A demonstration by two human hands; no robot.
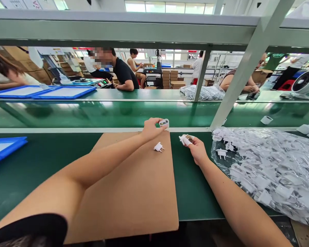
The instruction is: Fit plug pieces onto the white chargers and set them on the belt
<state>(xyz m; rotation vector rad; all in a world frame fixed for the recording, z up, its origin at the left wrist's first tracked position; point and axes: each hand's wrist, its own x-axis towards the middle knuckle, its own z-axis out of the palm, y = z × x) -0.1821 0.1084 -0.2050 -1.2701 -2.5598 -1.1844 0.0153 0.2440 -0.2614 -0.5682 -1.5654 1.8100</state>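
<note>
My left hand (151, 129) grips a white plug housing (164, 123) at the far end of the cardboard sheet (134, 195). The housing's end that faces me is open, and parts show inside it. Off the sheet's right edge, my right hand (197, 150) pinches white plug pieces (185, 139) with some brassy metal among them; their number I cannot tell. Between the hands, a loose white two-pin plug piece (159, 147) lies on the cardboard with its pins pointing right.
A clear plastic bag (270, 171) spilling many white plug pieces covers the right of the green table (195, 192). A blue-rimmed tray (7, 148) is at left. Beyond a metal frame (226, 89) runs a green belt (105, 115) carrying a white housing (266, 119). Several people work behind.
</note>
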